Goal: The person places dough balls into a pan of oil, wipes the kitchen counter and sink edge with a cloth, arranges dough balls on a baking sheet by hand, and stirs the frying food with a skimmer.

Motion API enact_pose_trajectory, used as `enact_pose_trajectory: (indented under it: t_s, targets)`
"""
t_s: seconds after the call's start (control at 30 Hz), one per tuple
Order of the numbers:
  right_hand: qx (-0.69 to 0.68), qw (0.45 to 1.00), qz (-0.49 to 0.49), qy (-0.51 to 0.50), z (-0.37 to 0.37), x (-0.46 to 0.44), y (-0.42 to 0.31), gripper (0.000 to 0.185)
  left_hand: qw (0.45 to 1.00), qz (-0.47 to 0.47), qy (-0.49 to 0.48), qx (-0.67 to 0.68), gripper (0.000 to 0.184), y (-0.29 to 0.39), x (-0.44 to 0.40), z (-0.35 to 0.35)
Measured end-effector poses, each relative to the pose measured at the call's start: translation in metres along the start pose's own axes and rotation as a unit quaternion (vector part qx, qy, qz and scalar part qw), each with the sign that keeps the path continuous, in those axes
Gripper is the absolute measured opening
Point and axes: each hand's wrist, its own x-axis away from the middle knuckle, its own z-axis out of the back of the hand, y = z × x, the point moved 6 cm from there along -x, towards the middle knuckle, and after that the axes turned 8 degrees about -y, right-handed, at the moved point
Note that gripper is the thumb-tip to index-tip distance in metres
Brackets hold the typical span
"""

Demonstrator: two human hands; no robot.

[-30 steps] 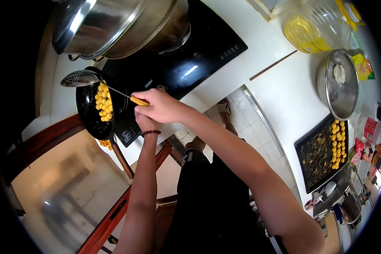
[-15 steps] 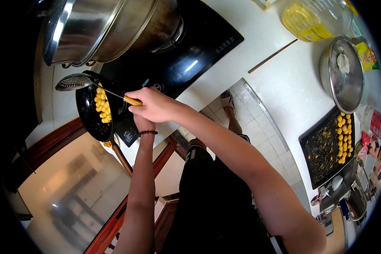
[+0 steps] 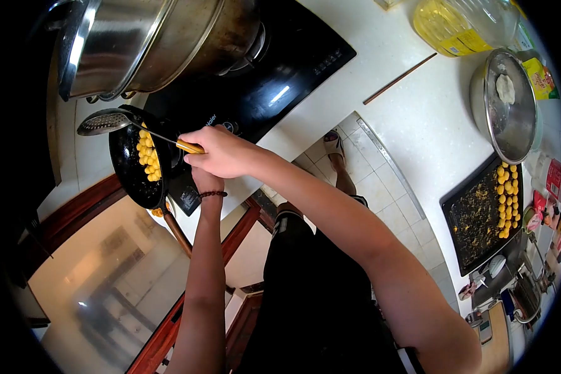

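My right hand (image 3: 221, 151) is closed around the yellow handle of a skimmer (image 3: 103, 122). The skimmer's perforated bowl hangs over the far rim of a black wok (image 3: 123, 163). Yellow dough balls (image 3: 147, 157) lie clustered inside the wok, below the skimmer's shaft. Beneath my right hand is my left hand (image 3: 207, 182), with a beaded bracelet at its wrist. Its fingers are hidden, so their grip does not show. The wok's wooden handle (image 3: 179, 229) points toward me, left of my left forearm.
A large steel steamer pot (image 3: 162, 43) stands on the black cooktop (image 3: 293, 68). At the right are a dark tray (image 3: 474, 224) with rows of yellow balls, a steel bowl (image 3: 489, 103) with dough, and an oil bottle (image 3: 439, 28). One chopstick (image 3: 399, 78) lies on the counter.
The view has shifted slightly. Both hands and the skimmer keep nearly the same position over the wok and cooktop edge.
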Motion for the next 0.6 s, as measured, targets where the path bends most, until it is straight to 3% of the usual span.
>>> enact_pose_trajectory:
  t_s: [0.07, 0.13, 0.17, 0.23, 0.37, 0.6]
  targets:
    - [0.001, 1.000, 0.003, 0.002, 0.001, 0.000, 0.000, 0.038, 0.997, 0.030, -0.014, -0.069, 0.040, -0.008, -0.001, -0.003]
    - [0.004, 1.000, 0.006, 0.002, -0.001, 0.000, 0.001, 0.037, 0.997, -0.054, 0.030, 0.045, 0.040, -0.026, -0.012, -0.007]
    - [-0.001, 1.000, 0.005, 0.013, -0.002, -0.001, 0.003, 0.038, 0.997, -0.054, 0.030, 0.045, 0.040, -0.025, -0.010, -0.006]
    - [-0.006, 1.000, 0.005, 0.025, -0.001, -0.001, 0.003, 0.039, 0.999, 0.005, 0.025, -0.046, 0.039, -0.023, -0.005, -0.005]
    - [0.000, 1.000, -0.010, 0.009, -0.002, -0.001, 0.003, 0.042, 0.997, 0.055, 0.040, -0.033, 0.039, -0.026, -0.006, -0.005]
    - [-0.002, 1.000, -0.016, 0.000, -0.002, -0.001, -0.001, 0.040, 0.996, -0.015, 0.090, -0.011, 0.038, -0.017, -0.003, -0.003]
